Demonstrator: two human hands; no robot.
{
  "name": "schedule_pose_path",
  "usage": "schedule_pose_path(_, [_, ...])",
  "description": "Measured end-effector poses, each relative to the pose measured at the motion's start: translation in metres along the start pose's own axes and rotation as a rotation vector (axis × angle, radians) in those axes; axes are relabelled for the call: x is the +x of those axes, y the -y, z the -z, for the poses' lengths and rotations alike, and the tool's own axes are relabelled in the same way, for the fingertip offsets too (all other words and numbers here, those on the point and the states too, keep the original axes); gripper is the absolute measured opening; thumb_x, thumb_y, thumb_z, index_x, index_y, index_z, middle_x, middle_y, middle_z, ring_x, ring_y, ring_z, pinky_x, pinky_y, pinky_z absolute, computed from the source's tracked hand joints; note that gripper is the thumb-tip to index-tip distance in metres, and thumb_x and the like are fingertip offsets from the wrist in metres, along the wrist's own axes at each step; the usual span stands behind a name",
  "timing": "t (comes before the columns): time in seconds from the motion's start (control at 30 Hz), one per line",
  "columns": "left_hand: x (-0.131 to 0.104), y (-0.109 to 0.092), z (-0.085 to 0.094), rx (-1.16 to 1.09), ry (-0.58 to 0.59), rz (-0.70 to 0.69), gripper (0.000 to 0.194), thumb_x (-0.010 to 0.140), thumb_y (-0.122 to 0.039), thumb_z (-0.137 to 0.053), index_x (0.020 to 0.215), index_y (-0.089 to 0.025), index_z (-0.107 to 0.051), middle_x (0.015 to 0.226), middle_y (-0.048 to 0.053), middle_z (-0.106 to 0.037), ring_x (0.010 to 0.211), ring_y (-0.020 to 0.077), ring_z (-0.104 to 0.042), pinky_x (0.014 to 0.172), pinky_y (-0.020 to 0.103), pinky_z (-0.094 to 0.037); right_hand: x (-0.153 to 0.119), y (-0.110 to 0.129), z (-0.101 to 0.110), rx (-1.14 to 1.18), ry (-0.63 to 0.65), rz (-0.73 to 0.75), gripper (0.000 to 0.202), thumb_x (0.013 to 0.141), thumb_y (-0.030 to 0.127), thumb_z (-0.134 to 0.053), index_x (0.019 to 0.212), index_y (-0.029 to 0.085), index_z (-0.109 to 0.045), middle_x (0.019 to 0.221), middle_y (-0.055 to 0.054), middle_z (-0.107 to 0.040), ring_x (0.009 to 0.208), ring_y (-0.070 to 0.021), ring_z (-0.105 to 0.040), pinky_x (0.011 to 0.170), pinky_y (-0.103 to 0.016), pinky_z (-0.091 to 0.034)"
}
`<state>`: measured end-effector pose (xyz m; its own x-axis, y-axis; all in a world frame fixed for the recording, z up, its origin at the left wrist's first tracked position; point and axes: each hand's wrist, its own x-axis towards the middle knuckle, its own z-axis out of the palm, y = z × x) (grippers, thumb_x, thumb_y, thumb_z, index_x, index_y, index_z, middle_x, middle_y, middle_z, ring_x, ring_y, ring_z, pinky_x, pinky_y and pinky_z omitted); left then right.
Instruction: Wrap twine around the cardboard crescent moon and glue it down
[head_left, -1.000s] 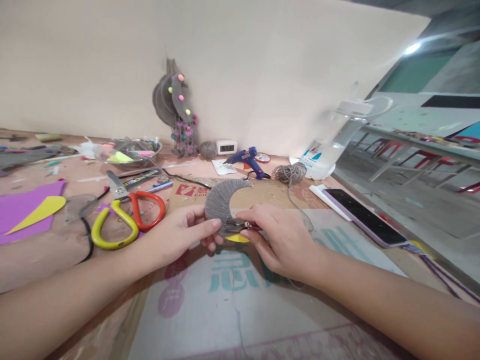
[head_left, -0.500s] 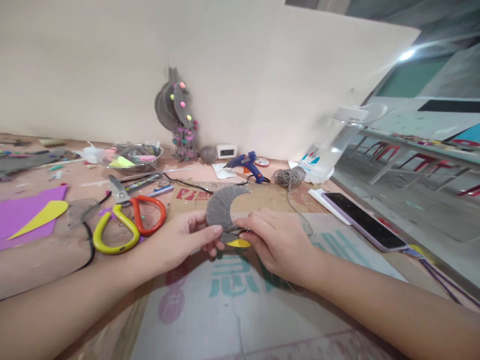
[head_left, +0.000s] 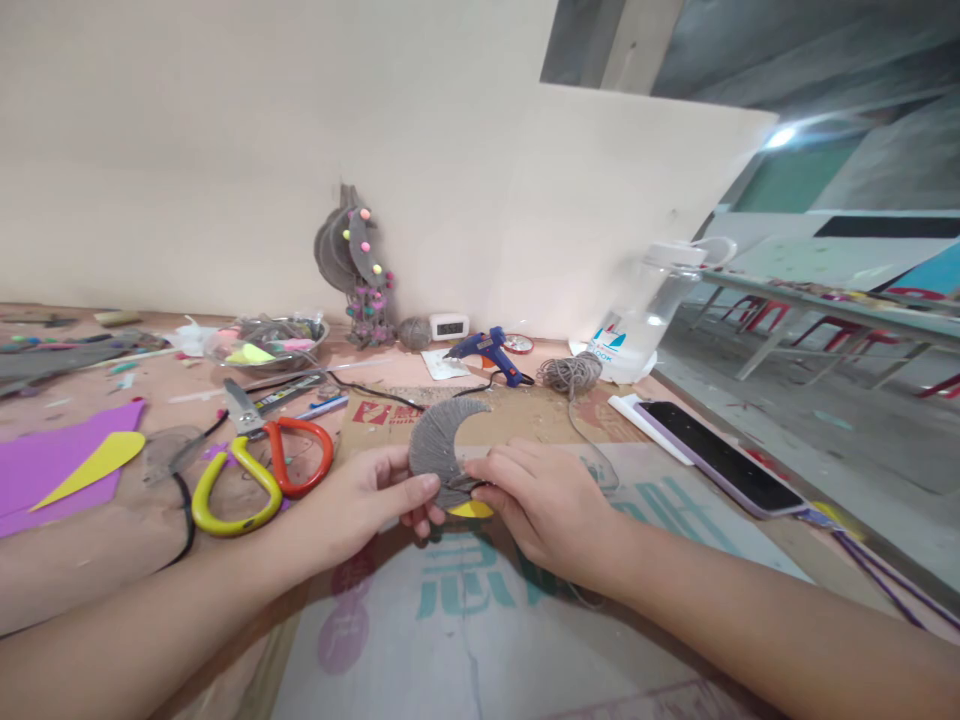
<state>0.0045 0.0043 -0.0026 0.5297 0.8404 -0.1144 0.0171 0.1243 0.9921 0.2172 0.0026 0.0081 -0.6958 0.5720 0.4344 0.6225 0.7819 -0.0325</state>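
Observation:
A crescent moon shape (head_left: 433, 438), wrapped in grey yarn, is held upright above the cardboard. Its lower tip is unwrapped and shows yellow (head_left: 471, 510). My left hand (head_left: 391, 492) grips the crescent's lower left side, thumb in front and fingers behind. At the lower right of the crescent, the fingers of my right hand (head_left: 541, 500) are pinched on the grey yarn by the wrapped edge; the pinch itself is partly hidden. From a loose grey yarn ball (head_left: 571, 373) a strand trails down and passes behind my right hand.
Orange-and-yellow-handled scissors (head_left: 262, 460) lie left, beside purple sheets (head_left: 60, 465). A blue glue gun (head_left: 491, 350), a small digital clock (head_left: 450, 326) and a water bottle (head_left: 641, 310) stand at the back. A phone (head_left: 720, 455) lies right. Printed cardboard (head_left: 390, 640) lies beneath my hands.
The camera view has tilted up, so the table things sit slightly lower. Both hands keep nearly the same hold on the crescent and yarn.

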Motion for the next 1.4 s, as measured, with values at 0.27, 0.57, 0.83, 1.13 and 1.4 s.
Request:
schedule_pose_path(0.27, [0.0, -0.001, 0.0, 0.002, 0.002, 0.011, 0.02, 0.081, -0.035, -0.056, 0.088, -0.016, -0.059, 0.072, 0.001, -0.064, 0.06, 0.0102, -0.058, 0.063, 0.025, -0.046, 0.001, 0.001, 0.001, -0.002, -0.016, -0.003, 0.018, 0.089, 0.019, -0.041, 0.097, 0.015, -0.057, 0.079, -0.005, -0.062, 0.07, -0.0154, -0.052, 0.06, -0.025, -0.036])
schedule_pose_path(0.57, [0.0, -0.002, -0.001, 0.005, -0.014, 0.016, 0.019, 0.082, -0.034, -0.054, 0.085, -0.016, -0.059, 0.071, 0.0, -0.064, 0.059, 0.0101, -0.057, 0.063, 0.025, -0.045, -0.001, -0.002, -0.002, 0.147, -0.073, -0.067, 0.017, 0.088, 0.021, -0.043, 0.1, 0.015, -0.055, 0.085, -0.005, -0.064, 0.076, -0.0151, -0.056, 0.066, -0.026, -0.042])
schedule_pose_path(0.83, [-0.002, -0.006, -0.003, 0.058, -0.033, -0.008, 0.02, 0.083, -0.034, -0.052, 0.083, -0.015, -0.059, 0.07, 0.001, -0.063, 0.06, 0.0103, -0.057, 0.063, 0.025, -0.046, -0.004, -0.002, 0.001, 0.234, -0.13, -0.065, 0.026, 0.085, 0.031, -0.049, 0.107, 0.016, -0.053, 0.086, -0.006, -0.062, 0.074, -0.0161, -0.056, 0.065, -0.028, -0.042])
schedule_pose_path(1.13, [0.001, 0.0, -0.002, 0.077, -0.041, -0.066, 0.015, 0.08, -0.033, -0.056, 0.081, -0.018, -0.054, 0.064, -0.004, -0.057, 0.056, 0.0087, -0.053, 0.058, 0.023, -0.044, 0.002, 0.002, -0.002, 0.326, 0.017, -0.154, 0.008, 0.073, 0.012, -0.055, 0.074, 0.017, -0.061, 0.064, 0.0, -0.059, 0.059, -0.0103, -0.052, 0.056, -0.021, -0.036])
schedule_pose_path(1.4, [-0.001, 0.001, -0.008, 0.239, -0.245, -0.121, 0.025, 0.072, -0.041, -0.063, 0.081, -0.019, -0.055, 0.066, -0.002, -0.061, 0.057, 0.0114, -0.055, 0.052, 0.021, -0.041, 0.003, 0.012, -0.004, 0.261, 0.036, -0.082, 0.008, 0.07, 0.01, -0.052, 0.067, 0.016, -0.057, 0.059, 0.0, -0.054, 0.055, -0.0102, -0.047, 0.053, -0.02, -0.031])
